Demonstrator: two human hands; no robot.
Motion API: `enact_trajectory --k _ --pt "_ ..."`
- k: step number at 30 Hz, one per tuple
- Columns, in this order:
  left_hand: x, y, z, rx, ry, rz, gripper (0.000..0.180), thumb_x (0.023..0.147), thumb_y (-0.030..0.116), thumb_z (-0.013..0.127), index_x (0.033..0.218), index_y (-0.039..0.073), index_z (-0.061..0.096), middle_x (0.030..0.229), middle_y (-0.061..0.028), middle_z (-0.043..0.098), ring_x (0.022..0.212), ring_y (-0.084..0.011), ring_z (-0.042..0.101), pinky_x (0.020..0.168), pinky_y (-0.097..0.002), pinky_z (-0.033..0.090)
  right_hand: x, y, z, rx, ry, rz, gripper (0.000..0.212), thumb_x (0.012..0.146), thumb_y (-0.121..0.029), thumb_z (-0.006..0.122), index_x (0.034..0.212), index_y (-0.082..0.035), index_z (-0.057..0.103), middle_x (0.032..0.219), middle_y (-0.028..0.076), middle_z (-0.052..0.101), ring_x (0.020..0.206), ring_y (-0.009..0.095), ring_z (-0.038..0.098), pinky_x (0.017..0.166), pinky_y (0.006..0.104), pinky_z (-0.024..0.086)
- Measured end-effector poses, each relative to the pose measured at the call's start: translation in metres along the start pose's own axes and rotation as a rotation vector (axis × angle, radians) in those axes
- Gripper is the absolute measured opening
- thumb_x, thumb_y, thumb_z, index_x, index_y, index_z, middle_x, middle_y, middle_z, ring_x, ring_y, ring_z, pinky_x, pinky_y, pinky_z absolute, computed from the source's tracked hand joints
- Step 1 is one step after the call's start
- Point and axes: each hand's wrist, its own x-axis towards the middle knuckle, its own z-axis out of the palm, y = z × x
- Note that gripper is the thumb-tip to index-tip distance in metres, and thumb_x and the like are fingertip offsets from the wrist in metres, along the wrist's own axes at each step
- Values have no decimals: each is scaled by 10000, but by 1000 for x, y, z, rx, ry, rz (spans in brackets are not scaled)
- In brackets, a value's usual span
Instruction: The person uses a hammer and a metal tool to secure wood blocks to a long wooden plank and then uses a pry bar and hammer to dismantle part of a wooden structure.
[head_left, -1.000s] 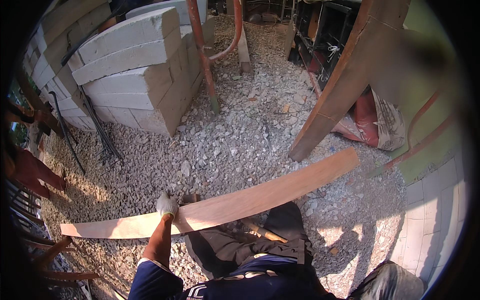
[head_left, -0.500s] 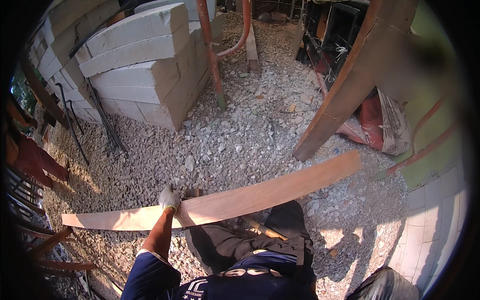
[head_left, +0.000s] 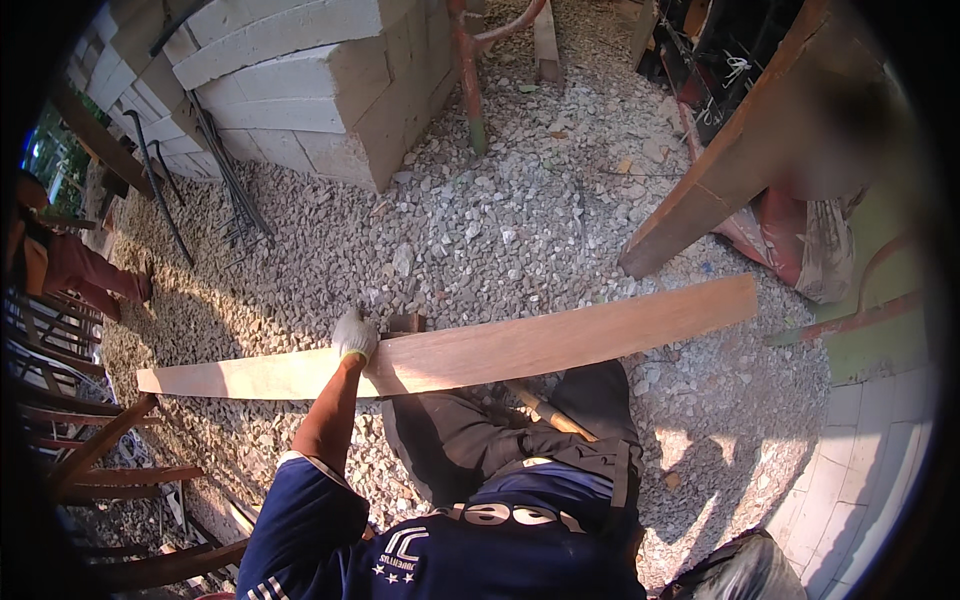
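Observation:
My left hand, in a pale work glove, grips the far edge of a long wooden plank, left of its middle. The fingers wrap over that edge. The board stretches crosswise in front of my legs and looks bowed in this lens. Beyond the plank, beside the glove, a small brown block pokes out, its lower part hidden. A wooden tool handle lies against my dark trousers, its other end covered by the plank. My right hand is out of the picture.
Gravel covers the ground. Pale blocks are stacked at the far left, with dark bent rods beside them. A thick timber post leans at right near a red and white sack. Another person's leg shows at left.
The view has shifted, so the plank and my left hand appear higher and slightly right. More of the other person shows at left. My grip on the plank stays the same.

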Motion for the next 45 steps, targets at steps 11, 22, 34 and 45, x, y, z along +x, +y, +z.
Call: enact_trajectory --k 11,22,34,45 --pt "2 2 5 -41 5 -42 358 925 322 598 1069 17 717 1054 -288 712 1033 -457 685 891 -518 534 -6 -5 -17 -134 -2 -73 271 855 -266 703 1004 -39 714 963 248 705 929 429 685 798 514 534" --pt "-15 -14 13 -395 349 126 324 1051 317 524 1006 24 656 914 -243 681 886 -438 648 781 -506 490 15 -277 -124 -403 656 -524 244 915 -141 671 1127 -21 672 977 219 703 903 411 695 786 496 549" --pt "-216 18 -2 -1778 -311 -476 266 1032 365 563 1029 104 618 728 20 469 624 -123 429 573 -298 367 80 -448 -46 -719 39 -1036 406 894 -203 712 1267 -62 639 1155 163 657 1130 376 625 945 497 506" --pt "-261 -55 22 -1860 -19 -937 252 1058 371 501 1034 144 610 628 67 368 487 -82 289 446 -246 232 248 -479 -110 -954 188 -699 687 899 -630 642 1186 -7 687 1160 262 683 1114 418 638 953 514 487"
